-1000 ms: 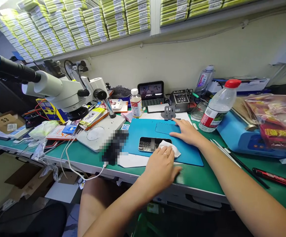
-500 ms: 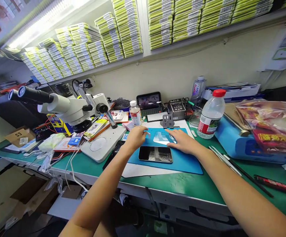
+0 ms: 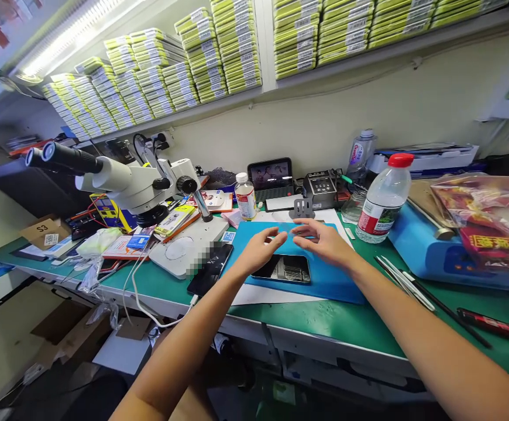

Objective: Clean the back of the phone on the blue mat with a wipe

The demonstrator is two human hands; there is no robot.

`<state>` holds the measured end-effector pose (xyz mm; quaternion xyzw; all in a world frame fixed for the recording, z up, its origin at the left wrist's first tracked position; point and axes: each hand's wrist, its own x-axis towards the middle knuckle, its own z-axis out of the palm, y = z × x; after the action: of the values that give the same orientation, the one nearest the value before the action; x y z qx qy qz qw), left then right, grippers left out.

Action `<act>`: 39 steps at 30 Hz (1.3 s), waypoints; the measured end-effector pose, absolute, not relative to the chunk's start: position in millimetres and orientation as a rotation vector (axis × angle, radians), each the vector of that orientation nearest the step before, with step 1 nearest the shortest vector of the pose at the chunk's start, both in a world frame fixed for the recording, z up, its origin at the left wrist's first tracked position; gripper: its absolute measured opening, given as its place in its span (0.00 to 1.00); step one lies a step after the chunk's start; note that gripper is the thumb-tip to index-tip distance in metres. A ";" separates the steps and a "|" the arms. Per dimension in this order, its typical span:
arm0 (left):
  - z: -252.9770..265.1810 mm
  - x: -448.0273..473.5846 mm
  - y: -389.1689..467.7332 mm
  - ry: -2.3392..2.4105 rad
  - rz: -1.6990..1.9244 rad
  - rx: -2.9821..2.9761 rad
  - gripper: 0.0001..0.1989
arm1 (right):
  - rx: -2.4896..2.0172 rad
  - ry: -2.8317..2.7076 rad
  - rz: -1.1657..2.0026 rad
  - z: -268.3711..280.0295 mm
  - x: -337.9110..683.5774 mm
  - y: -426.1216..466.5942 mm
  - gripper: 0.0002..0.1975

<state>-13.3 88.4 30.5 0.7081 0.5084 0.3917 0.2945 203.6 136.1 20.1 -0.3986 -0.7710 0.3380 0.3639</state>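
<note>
Left hand loosely curled, right hand with fingers extended, apart across a narrow gap; whether pinching anything thin, impossible to tell. Just nearer the body, glossy black round-cornered phone, flat on matte blue mat. Underneath, shiny green counter. Around, white microscope, clear red-capped bottle; above, shelf of stacked yellow-green packets.

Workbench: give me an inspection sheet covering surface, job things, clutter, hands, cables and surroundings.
Surface: green bench top, with a blue mat on it.
Job's things: phone, dark glossy face up on the mat.
Clutter: red-capped bottle right of the mat; microscope left of it.
Hands: left hand and right hand over the mat; any hold unclear.
Cables: white cable at a dark device's near edge.
Surroundings: stacked yellow packs above the bench.
</note>
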 end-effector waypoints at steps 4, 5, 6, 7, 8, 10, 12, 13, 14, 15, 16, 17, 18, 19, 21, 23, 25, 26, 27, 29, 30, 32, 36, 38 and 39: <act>23.2 -2.5 91.0 1.237 1.131 1.781 0.25 | -0.769 -1.890 1.193 16.6 190.6 128.6 0.30; 22.3 -0.9 89.3 1.209 1.162 1.762 0.24 | -0.735 -1.872 1.232 16.7 188.6 126.7 0.31; 22.4 -0.4 87.2 1.177 1.209 1.742 0.25 | -0.711 -1.863 1.256 17.1 187.4 125.4 0.32; 23.5 -1.0 84.9 1.146 1.267 1.725 0.26 | -0.699 -1.864 1.256 17.3 186.9 124.8 0.33; 25.8 -2.8 82.8 1.122 1.330 1.721 0.27 | -0.698 -1.875 1.230 17.1 187.0 125.3 0.35; 33.3 -9.9 79.8 1.121 1.426 1.806 0.32 | -0.719 -1.898 1.122 14.9 189.1 129.4 0.40; 42.0 -20.1 79.0 1.208 1.382 2.030 0.35 | -0.750 -1.897 1.026 10.9 192.5 136.3 0.45; 45.5 -25.6 79.2 1.277 1.301 2.156 0.36 | -0.763 -1.891 1.002 8.9 194.3 139.7 0.47; 47.9 -31.0 79.9 1.351 1.195 2.264 0.37 | -0.775 -1.887 0.991 7.2 195.9 142.4 0.49; 49.1 -35.8 80.7 1.428 1.078 2.343 0.38 | -0.785 -1.890 0.985 6.3 197.2 144.1 0.50; 49.0 -39.9 81.5 1.501 0.962 2.398 0.38 | -0.794 -1.904 0.975 6.0 197.9 144.6 0.51; 48.0 -43.1 82.1 1.562 0.857 2.441 0.39 | -0.805 -1.933 0.958 6.4 198.2 144.0 0.50; 46.3 -45.3 82.4 1.603 0.763 2.480 0.39 | -0.818 -1.972 0.931 7.3 198.1 142.5 0.50; 44.4 -46.5 82.3 1.624 0.680 2.517 0.39 | -0.831 -2.013 0.900 8.4 197.7 140.6 0.49; 41.7 -46.5 80.9 1.611 0.534 2.588 0.40 | -0.851 -2.080 0.854 10.8 196.8 136.8 0.47; 41.4 -44.7 78.5 1.575 0.422 2.646 0.40 | -0.864 -2.123 0.856 13.2 197.1 135.0 0.46; 43.3 -43.3 76.1 1.551 0.362 2.686 0.37 | -0.883 -2.197 0.898 17.1 198.4 135.5 0.44; 44.5 -43.0 75.1 1.540 0.354 2.701 0.35 | -0.896 -2.251 0.908 20.0 199.2 135.9 0.43; 45.4 -42.8 74.3 1.529 0.357 2.713 0.33 | -0.912 -2.312 0.899 23.7 199.9 135.8 0.43; 45.7 -42.0 73.5 1.503 0.367 2.732 0.31 | -0.946 -2.424 0.829 32.1 201.2 133.3 0.44; 45.0 -41.0 73.7 1.487 0.371 2.743 0.31 | -0.963 -2.467 0.780 36.2 202.0 130.7 0.45; 42.0 -37.3 75.3 1.446 0.382 2.762 0.32 | -0.987 -2.523 0.708 41.6 204.6 123.1 0.47; 32.8 -30.9 79.3 1.374 0.434 2.735 0.38 | -1.024 -2.480 0.655 34.9 215.2 108.5 0.43; 27.1 -36.3 76.7 1.372 0.463 2.697 0.41 | -1.041 -2.442 0.647 25.1 221.4 105.2 0.42; 23.7 -42.2 73.2 1.390 0.496 2.658 0.42 | -1.043 -2.428 0.644 20.2 223.9 104.7 0.42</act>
<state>-42.2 73.2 23.7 0.8731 0.4567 0.1629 0.0508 223.9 104.7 20.2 -0.3749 -0.8729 0.2317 0.2093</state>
